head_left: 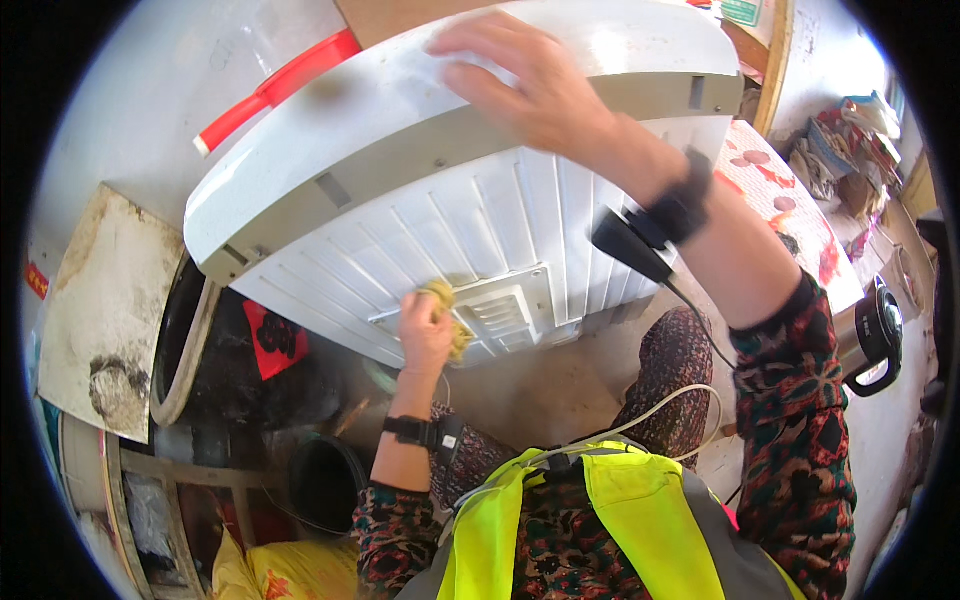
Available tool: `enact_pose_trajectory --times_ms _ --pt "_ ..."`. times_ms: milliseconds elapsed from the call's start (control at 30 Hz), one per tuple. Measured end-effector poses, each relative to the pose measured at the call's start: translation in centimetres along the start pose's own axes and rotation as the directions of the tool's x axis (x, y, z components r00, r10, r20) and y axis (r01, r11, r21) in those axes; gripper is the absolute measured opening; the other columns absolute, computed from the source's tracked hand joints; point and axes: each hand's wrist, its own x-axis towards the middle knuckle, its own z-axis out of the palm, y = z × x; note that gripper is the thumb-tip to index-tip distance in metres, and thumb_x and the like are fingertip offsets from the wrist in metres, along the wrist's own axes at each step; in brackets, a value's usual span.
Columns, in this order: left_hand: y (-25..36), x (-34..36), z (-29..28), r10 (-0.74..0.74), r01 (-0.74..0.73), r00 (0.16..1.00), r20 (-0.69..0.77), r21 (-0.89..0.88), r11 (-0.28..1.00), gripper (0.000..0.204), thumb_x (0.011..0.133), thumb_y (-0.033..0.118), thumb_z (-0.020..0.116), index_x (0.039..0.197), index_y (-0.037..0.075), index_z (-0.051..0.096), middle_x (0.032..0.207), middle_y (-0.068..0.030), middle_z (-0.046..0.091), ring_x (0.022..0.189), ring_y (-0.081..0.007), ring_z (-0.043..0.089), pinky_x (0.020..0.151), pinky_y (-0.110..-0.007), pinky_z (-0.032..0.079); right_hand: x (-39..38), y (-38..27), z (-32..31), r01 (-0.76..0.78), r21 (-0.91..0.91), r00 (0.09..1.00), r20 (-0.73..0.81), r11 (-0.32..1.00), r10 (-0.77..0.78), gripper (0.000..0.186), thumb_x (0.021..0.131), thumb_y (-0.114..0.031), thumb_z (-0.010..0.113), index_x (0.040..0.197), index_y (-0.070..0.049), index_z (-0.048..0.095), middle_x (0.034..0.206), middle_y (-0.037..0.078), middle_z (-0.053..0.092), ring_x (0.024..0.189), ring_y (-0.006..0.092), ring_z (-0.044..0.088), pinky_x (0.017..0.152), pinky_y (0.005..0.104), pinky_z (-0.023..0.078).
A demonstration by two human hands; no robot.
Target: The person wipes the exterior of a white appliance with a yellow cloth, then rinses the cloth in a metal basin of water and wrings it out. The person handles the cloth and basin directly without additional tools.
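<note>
A big white appliance (400,230) with a ribbed panel, much like a washing machine, stands in front of me with its grey-edged top (640,40) at the far side. My left hand (425,335) is closed round a yellow cloth (460,342) and presses it to the ribbed panel, beside a slotted vent plate (500,312). Over the appliance's top, my right hand (530,85) has its fingers apart and holds nothing. It is slightly blurred, so whether it touches the surface I cannot make out.
A red-and-white stick-like thing (280,88) lies behind the appliance. On the left are a stained board (100,300) and a black bucket (325,480). At the right stand a patterned table (770,185) and a kettle (870,335). A black cabled device (630,245) hangs by my right wrist.
</note>
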Motion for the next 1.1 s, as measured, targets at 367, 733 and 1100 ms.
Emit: enact_pose_trajectory --times_ms 367,733,1100 --pt "6.4 6.3 2.0 0.604 -0.489 0.698 -0.385 0.360 0.794 0.020 0.068 0.003 0.068 0.087 0.005 0.062 0.114 -0.0173 0.057 0.096 -0.0346 0.055 0.082 -0.043 0.046 -28.8 -2.8 -15.3 -0.708 0.472 -0.306 0.465 -0.525 0.831 0.035 0.102 -0.032 0.046 0.116 -0.003 0.058 0.100 0.009 0.066 0.081 0.0184 0.064 0.073 0.0316 0.053" --pt "9.5 6.5 -0.1 0.628 -0.565 0.684 -0.370 0.274 0.778 0.039 0.066 -0.001 0.069 0.104 0.001 0.068 0.117 -0.0206 0.059 0.102 -0.0386 0.058 0.087 -0.044 0.049 -35.5 -3.7 -18.0 -0.898 0.299 -0.235 0.293 -0.322 0.927 0.024 0.100 -0.026 0.053 0.111 -0.006 0.062 0.095 0.005 0.066 0.081 0.0131 0.063 0.071 0.0260 0.053" --pt "7.5 5.9 7.7 0.826 -0.733 0.555 -0.093 0.416 0.539 0.009 0.071 0.006 0.068 0.074 0.005 0.059 0.110 -0.0183 0.058 0.091 -0.0328 0.058 0.082 -0.043 0.050 -38.0 -5.5 -21.4 -0.886 0.417 -0.127 0.206 -0.205 0.970 0.022 0.100 -0.021 0.052 0.113 -0.006 0.062 0.095 0.003 0.066 0.079 0.0105 0.062 0.070 0.0239 0.052"
